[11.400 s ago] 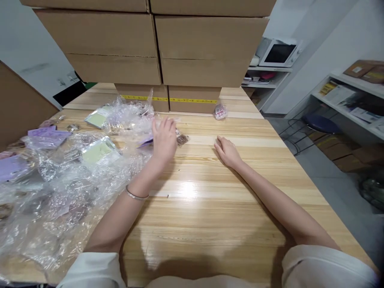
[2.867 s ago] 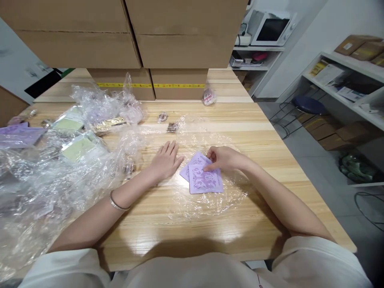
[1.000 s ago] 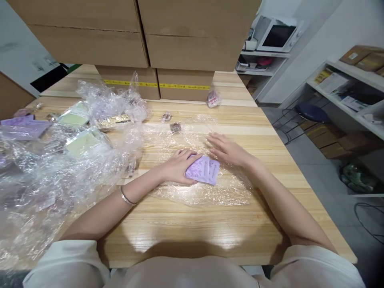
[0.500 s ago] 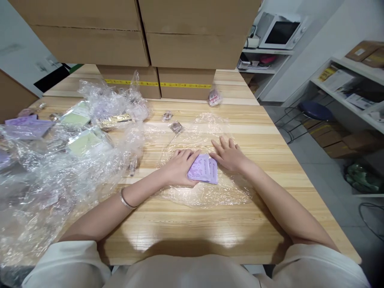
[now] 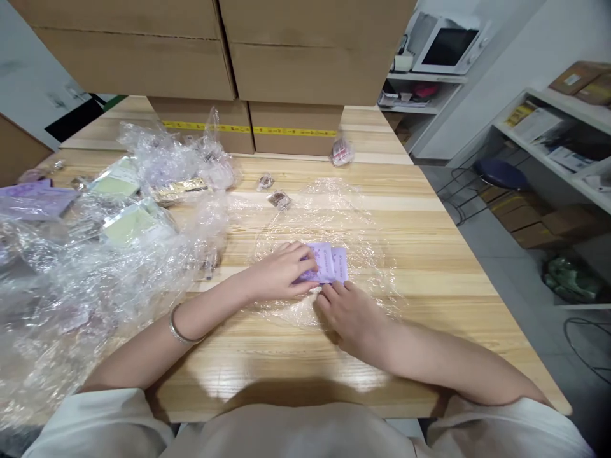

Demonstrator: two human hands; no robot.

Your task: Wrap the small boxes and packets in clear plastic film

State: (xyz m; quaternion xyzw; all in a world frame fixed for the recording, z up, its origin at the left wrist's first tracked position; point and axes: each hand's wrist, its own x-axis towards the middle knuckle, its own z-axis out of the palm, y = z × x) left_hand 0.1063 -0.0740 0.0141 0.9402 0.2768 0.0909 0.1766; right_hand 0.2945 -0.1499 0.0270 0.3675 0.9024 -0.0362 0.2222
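Observation:
A small stack of purple patterned cards lies on a sheet of clear plastic film spread on the wooden table. My left hand rests flat on the left part of the cards, pressing them down. My right hand lies just in front of the cards, fingertips touching their near edge and the film. I cannot tell whether the right fingers pinch the film.
A heap of crumpled clear plastic with green and purple packets covers the table's left. Small wrapped items and a packet lie farther back. Stacked cardboard boxes stand behind. Shelves are to the right.
My right hand has moved from the far right side of the cards to their near edge. The left hand has stayed on the cards, which have barely shifted.

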